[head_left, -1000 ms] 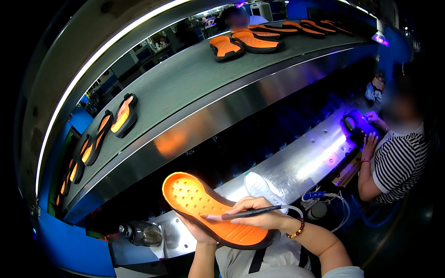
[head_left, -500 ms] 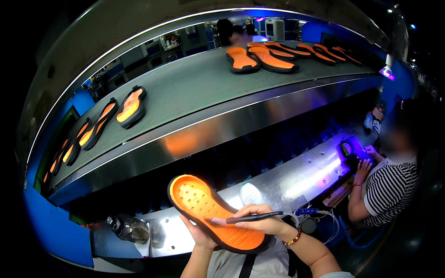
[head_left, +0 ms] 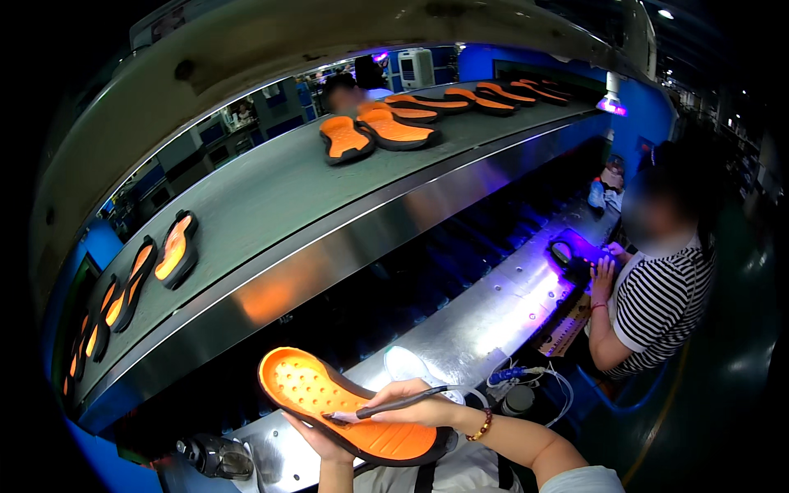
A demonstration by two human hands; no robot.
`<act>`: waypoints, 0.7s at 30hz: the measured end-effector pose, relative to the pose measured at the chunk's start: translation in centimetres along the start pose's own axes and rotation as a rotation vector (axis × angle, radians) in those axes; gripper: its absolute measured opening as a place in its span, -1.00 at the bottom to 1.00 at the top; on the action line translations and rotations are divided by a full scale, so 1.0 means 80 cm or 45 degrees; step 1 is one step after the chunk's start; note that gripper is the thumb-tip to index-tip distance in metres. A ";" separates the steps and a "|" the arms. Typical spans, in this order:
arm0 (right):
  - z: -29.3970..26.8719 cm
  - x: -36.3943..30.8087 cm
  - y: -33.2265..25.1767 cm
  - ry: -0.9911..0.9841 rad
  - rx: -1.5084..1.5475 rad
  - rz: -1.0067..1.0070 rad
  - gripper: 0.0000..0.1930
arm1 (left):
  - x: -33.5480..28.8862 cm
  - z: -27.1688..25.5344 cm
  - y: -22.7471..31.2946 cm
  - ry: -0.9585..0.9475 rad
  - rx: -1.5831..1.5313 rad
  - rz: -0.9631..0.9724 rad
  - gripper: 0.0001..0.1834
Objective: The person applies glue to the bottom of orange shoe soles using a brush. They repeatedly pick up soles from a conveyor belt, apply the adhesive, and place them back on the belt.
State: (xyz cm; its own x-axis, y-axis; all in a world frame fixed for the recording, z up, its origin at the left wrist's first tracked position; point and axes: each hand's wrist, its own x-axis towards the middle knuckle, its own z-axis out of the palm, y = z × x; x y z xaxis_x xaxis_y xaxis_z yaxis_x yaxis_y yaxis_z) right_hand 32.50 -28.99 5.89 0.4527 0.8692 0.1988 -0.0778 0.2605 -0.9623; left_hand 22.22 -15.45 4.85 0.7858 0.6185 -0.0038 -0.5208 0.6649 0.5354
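Cradled from beneath, the orange shoe sole [head_left: 349,404] rests on the left hand [head_left: 322,437], whose fingers curl up under its dark rim near the middle, while the right hand [head_left: 411,404] lies across its upper face with fingers closed round a slim dark brush [head_left: 394,405] — the tip of that tool touches the dimpled orange surface just left of the knuckles. A beaded bracelet [head_left: 482,426] circles the right wrist. The sole is held low in front of the person, tilted with its rounded end up and to the left, above the near edge of a shiny metal work shelf [head_left: 460,329]. Beyond that shelf runs a grey conveyor belt [head_left: 271,197] carrying more orange-and-black soles: a row at the far left [head_left: 168,251], a pair near the middle [head_left: 370,135], and others further along to the right [head_left: 493,92]. To the right a co-worker in a striped shirt [head_left: 657,304] stands at the same shelf, one hand [head_left: 604,271] pressed on a dark sole [head_left: 571,249] under violet light — well apart from the person's own hands. A small dark jar [head_left: 215,454] sits on the shelf just left of the left forearm.
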 end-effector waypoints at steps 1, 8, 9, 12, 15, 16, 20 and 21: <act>0.000 0.000 0.000 0.004 -0.020 -0.014 -0.77 | 0.000 0.001 0.000 -0.007 -0.005 0.004 -0.33; 0.003 0.001 0.003 0.017 0.083 0.017 -0.77 | 0.001 -0.008 -0.002 -0.083 0.051 0.040 -0.29; 0.003 0.000 0.002 0.017 0.076 0.017 -0.77 | 0.002 -0.007 -0.003 -0.036 0.058 0.044 -0.30; 0.002 0.001 -0.005 -0.030 0.029 0.109 -0.79 | 0.005 -0.010 -0.005 0.059 0.080 0.048 -0.29; 0.004 0.001 -0.003 -0.024 0.056 0.095 -0.80 | 0.003 -0.010 -0.004 0.028 0.117 0.059 -0.30; 0.005 0.001 0.000 -0.028 0.076 0.084 -0.80 | 0.001 -0.006 -0.004 -0.014 0.123 0.059 -0.31; 0.007 0.000 0.001 0.004 0.084 0.047 -0.78 | -0.003 0.003 -0.004 -0.017 0.165 0.087 -0.31; 0.008 0.000 0.002 0.018 0.094 0.036 -0.77 | -0.002 0.001 -0.004 -0.023 0.156 0.075 -0.31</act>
State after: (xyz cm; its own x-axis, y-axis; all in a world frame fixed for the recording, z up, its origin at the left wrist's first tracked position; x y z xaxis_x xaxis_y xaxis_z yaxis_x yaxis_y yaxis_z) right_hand 31.94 -28.69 5.84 0.4615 0.8709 0.1686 -0.1560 0.2668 -0.9510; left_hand 22.31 -15.79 4.73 0.7615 0.6466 0.0457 -0.5226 0.5707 0.6334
